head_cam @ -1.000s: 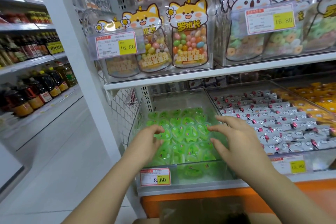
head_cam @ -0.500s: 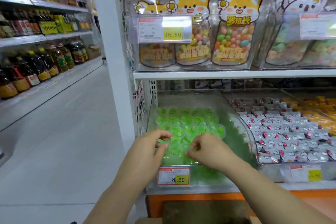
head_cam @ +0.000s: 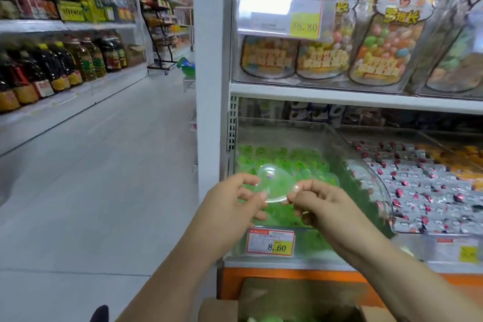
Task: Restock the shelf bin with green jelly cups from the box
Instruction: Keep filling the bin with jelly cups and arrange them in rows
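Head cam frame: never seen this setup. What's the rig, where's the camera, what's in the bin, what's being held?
No robot: a person works bare-handed, and the one camera sits on their head, looking forward and down, so the two arms at the bottom are theirs. The left hand and right hand each pinch an edge of a clear cup above the bin, a see-through shelf tub of green jelly cups with a price tag on its front. Whether the held cup has jelly in it, I cannot tell. The box shows at the bottom edge. Right of the bin lie wrapped sweets; candy bags stand on the shelf above.
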